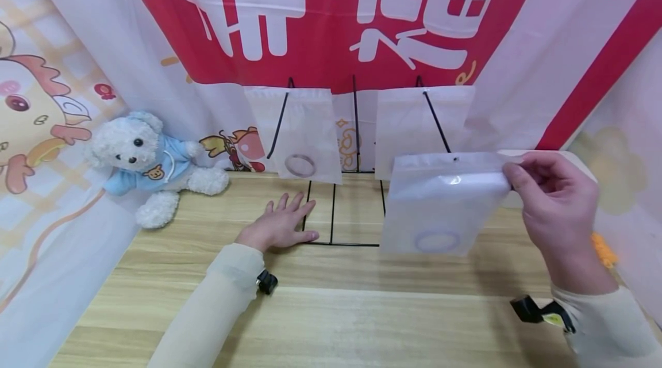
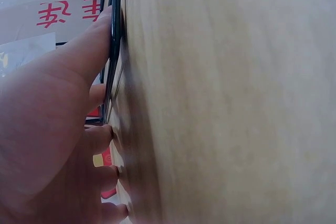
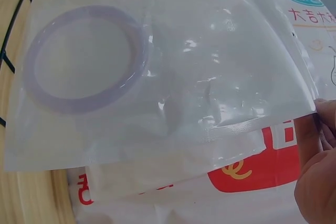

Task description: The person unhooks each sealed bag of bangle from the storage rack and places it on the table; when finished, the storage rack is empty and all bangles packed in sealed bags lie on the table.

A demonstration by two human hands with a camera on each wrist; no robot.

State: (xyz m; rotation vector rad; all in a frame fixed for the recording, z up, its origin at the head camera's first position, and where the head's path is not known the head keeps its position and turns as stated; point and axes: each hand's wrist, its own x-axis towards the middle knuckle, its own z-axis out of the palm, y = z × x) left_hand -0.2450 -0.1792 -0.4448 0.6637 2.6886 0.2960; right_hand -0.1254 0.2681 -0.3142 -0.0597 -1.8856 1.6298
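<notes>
My right hand (image 1: 561, 207) pinches the top right corner of a translucent zip bag (image 1: 439, 201) that holds a pale purple bangle (image 3: 31, 72). The bag's punched hole is at the front tip of the right hook (image 1: 437, 121); whether the tip passes through it I cannot tell. Behind it, another zip bag (image 1: 398, 121) hangs on that same hook. On the left hook (image 1: 279, 123) hangs a zip bag (image 1: 310, 121) with a ring-shaped bangle (image 1: 300, 165) inside. With fingers spread, my left hand (image 1: 281, 221) rests on the black wire rack's base (image 1: 351, 244).
A white plush bear (image 1: 150, 155) in a blue hoodie sits on the wooden table (image 1: 331, 322), left of the rack. Behind the rack hangs a red and white printed cloth (image 1: 331, 23). An orange object (image 1: 604, 250) lies at the right, partly behind my right wrist.
</notes>
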